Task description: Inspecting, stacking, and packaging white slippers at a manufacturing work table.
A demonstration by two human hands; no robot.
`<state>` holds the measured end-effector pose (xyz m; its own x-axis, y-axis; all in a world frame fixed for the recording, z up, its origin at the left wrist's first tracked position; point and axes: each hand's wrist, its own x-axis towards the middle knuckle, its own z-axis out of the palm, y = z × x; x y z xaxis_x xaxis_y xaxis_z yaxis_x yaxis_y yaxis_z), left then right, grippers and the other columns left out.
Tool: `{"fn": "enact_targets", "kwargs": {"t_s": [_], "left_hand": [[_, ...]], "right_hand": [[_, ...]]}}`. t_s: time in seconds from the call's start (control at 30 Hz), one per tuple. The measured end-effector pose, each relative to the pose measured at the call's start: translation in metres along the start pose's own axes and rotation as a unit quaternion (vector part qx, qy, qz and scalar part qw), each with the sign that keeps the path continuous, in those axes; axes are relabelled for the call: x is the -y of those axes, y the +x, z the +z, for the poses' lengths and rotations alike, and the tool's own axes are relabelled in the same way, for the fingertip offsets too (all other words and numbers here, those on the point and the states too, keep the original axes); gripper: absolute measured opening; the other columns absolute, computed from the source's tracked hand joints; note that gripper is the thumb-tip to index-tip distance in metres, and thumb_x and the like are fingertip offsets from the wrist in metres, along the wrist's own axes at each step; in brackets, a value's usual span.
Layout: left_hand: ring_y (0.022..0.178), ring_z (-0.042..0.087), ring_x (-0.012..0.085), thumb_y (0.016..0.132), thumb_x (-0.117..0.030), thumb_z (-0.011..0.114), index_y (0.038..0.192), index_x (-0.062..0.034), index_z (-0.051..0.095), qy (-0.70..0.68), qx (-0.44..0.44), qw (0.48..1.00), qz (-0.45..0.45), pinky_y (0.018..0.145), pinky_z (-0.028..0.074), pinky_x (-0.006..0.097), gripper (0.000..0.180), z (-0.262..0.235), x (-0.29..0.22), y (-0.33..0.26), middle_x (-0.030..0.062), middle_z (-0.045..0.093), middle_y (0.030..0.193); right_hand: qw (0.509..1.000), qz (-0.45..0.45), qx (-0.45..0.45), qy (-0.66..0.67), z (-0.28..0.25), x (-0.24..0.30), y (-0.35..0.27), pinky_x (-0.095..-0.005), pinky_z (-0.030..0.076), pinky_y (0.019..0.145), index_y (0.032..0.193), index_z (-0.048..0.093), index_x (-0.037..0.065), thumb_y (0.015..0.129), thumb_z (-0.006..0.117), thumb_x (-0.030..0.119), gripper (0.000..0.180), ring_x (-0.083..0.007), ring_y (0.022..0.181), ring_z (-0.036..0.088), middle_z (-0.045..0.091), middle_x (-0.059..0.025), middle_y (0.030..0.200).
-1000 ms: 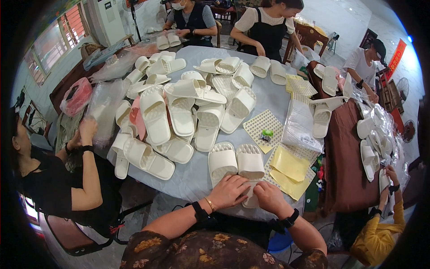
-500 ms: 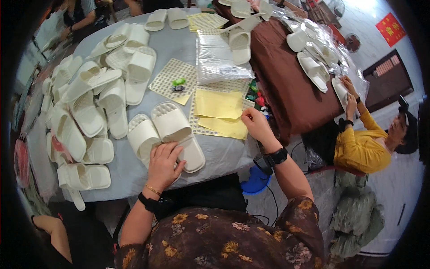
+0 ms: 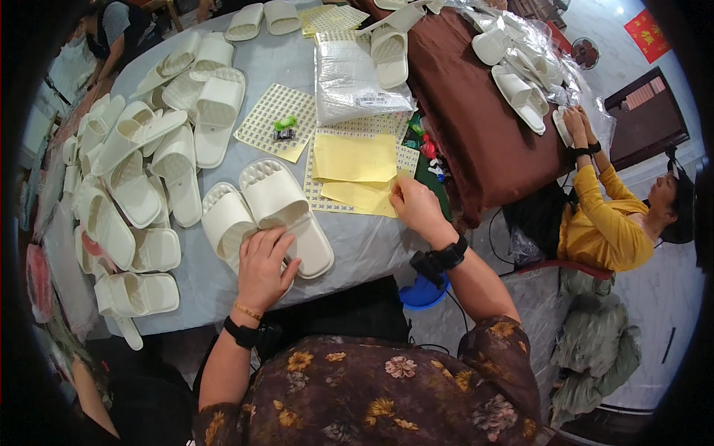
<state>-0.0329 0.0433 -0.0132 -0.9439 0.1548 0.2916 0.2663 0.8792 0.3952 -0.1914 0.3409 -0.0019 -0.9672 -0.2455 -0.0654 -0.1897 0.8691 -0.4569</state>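
Two cream slippers, one left (image 3: 229,224) and one right (image 3: 279,197), lie side by side at the table's near edge. Across their lower parts rests my left hand (image 3: 264,264), fingers stretched and lightly spread, palm down. My right hand (image 3: 416,208) has thumb and forefinger pinched together at the right edge of a folded yellow sticker sheet (image 3: 355,157). Whether a single small sticker is between those fingertips is hidden. Under the yellow sheet are more sticker sheets with printed rows (image 3: 333,202).
A pile of cream slippers (image 3: 134,186) fills the table's left. A clear-wrapped white package (image 3: 357,82) lies beyond the sheets, near a small green-topped item (image 3: 284,126). To the right stands a brown-covered surface (image 3: 476,134) with slippers, where a co-worker in yellow (image 3: 606,215) handles one.
My view has shifted slightly, while my hands keep nearly the same places on the slippers and sheet. The co-worker in yellow has stretched both arms farther forward, hands closer together.
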Motion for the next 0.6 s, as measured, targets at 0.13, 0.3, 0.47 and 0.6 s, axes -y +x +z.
{"fn": "enact_targets", "kwargs": {"t_s": [0.13,0.3,0.47,0.6], "left_hand": [[0.119,0.051,0.0294,0.082,-0.026,0.072,0.121,-0.0088,0.062,0.011,-0.011,1.0,0.006,0.105,0.035,0.045,0.044,0.003,0.0,0.002,0.0091,0.059,0.126],[0.119,0.051,0.0291,0.081,-0.026,0.072,0.12,-0.0087,0.062,0.013,-0.009,1.0,0.001,0.105,0.035,0.045,0.044,0.002,0.001,0.002,0.0089,0.059,0.126],[0.119,0.051,0.0285,0.082,-0.027,0.072,0.12,-0.0086,0.061,0.003,-0.008,1.0,-0.002,0.105,0.034,0.045,0.043,0.001,0.001,0.001,0.0085,0.058,0.127],[0.119,0.052,0.028,0.081,-0.027,0.072,0.119,-0.0089,0.061,-0.003,-0.013,1.0,0.0,0.105,0.035,0.045,0.043,0.001,0.003,0.0,0.0084,0.058,0.127]], "right_hand": [[0.999,-0.015,-0.023,0.028,0.005,-0.014,0.004,-0.0486,0.053,0.074,0.094,0.06,0.004,0.085,0.065,0.015,0.014,-0.0416,0.087,0.066,0.068,-0.0206,0.091],[0.993,-0.032,-0.048,0.102,0.0,-0.021,0.007,-0.0459,0.052,0.073,0.092,0.061,0.003,0.085,0.064,0.012,0.012,-0.0406,0.088,0.065,0.067,-0.0202,0.092],[0.996,-0.067,-0.053,0.032,0.007,-0.012,0.0,-0.0468,0.053,0.074,0.092,0.063,0.003,0.086,0.063,0.014,0.012,-0.0388,0.088,0.066,0.068,-0.019,0.093],[0.998,-0.052,-0.022,-0.012,0.001,-0.013,0.006,-0.048,0.054,0.075,0.09,0.066,0.004,0.086,0.062,0.015,0.013,-0.0382,0.087,0.066,0.068,-0.0182,0.092]]}}
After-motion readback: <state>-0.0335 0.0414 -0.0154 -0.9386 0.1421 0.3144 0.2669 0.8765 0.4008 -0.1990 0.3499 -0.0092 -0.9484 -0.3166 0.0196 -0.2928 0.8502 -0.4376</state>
